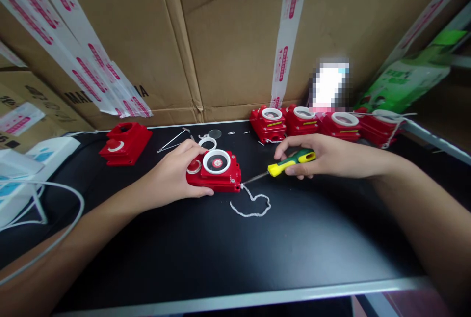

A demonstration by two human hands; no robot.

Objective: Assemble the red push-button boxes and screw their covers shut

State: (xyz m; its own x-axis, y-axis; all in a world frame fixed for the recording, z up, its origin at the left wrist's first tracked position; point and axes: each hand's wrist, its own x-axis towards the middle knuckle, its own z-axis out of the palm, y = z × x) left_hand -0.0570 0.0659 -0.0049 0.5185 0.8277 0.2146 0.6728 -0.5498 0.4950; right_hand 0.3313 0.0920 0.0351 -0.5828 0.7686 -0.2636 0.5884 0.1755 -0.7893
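My left hand is closed around the left end of a red housing lying on the black table. On top of the housing are a white ring around a dark window and a red knob. My right hand grips a yellow and green screwdriver. Its metal shaft reaches left, and the tip meets the housing's right end, close to a corner. From that same corner a white cord trails in a loose curl on the table.
Several similar red housings stand in a row at the back right, near a pixelated bright patch. Another red housing with an open hole sits at back left. Behind my work lie a loose white ring and a clear disc. Cardboard boxes wall the back.
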